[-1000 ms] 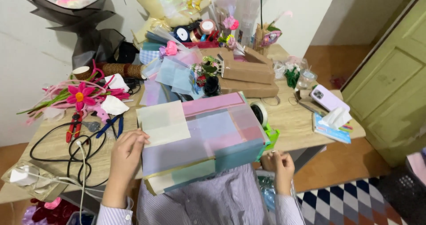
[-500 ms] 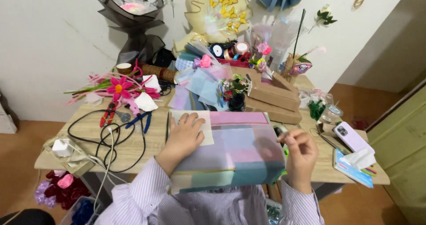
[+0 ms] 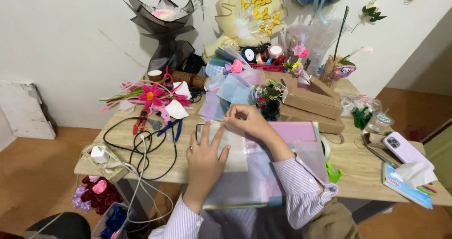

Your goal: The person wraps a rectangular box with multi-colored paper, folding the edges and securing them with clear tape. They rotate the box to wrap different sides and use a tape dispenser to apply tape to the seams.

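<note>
pastel translucent sheets (image 3: pixel 263 173), stacked, flat

Wall: plain white (image 3: pixel 61 41), a bit scuffed, with wrapped bouquets (image 3: pixel 162 20) leaning up against it
Floor: warm orange-brown (image 3: pixel 33 173), smooth looking
Table: light wood desk (image 3: pixel 367 173), pushed right against the wall
Left side: a whitish board (image 3: pixel 23 109) propped on the floor against the wall
Right side: the wall turns a corner there, floor (image 3: pixel 414 109) runs on past it
Light: soft and even, no harsh shadows
</note>
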